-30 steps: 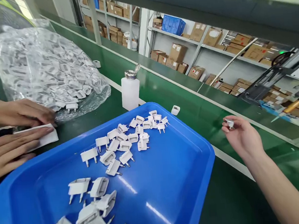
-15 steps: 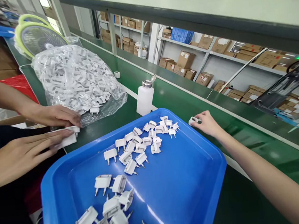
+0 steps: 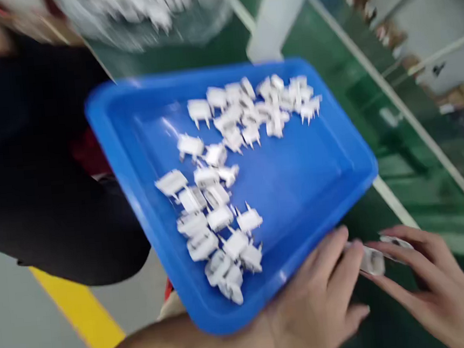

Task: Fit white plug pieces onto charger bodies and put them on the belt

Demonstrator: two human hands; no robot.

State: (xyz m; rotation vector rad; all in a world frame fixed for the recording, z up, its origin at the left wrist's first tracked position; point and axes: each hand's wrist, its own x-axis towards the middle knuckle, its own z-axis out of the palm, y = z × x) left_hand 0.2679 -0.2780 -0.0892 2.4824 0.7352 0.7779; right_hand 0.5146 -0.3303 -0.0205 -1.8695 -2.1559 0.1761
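Observation:
The view is smeared by motion. A blue tray point(image 3: 335, 148) holds several white plug parts point(image 3: 219, 218) in two loose clusters. Both my hands meet just off its near right corner. My left hand point(image 3: 316, 302) reaches in from the lower left with curled fingers, its fingertips on a small white plug part point(image 3: 372, 262). My right hand point(image 3: 432, 281) comes from the right and pinches the same part from the other side. A second white bit shows under its index finger.
A person in dark clothing point(image 3: 31, 159) stands at the left. A clear bag of white parts point(image 3: 144, 8) and a white bottle point(image 3: 275, 13) lie beyond the tray on the green belt point(image 3: 410, 169). Grey floor with a yellow line point(image 3: 81, 311) shows at the lower left.
The view has swung sharply down. My right hand has come back from the belt beyond the tray to its near right corner, and my left hand has come into view to meet it.

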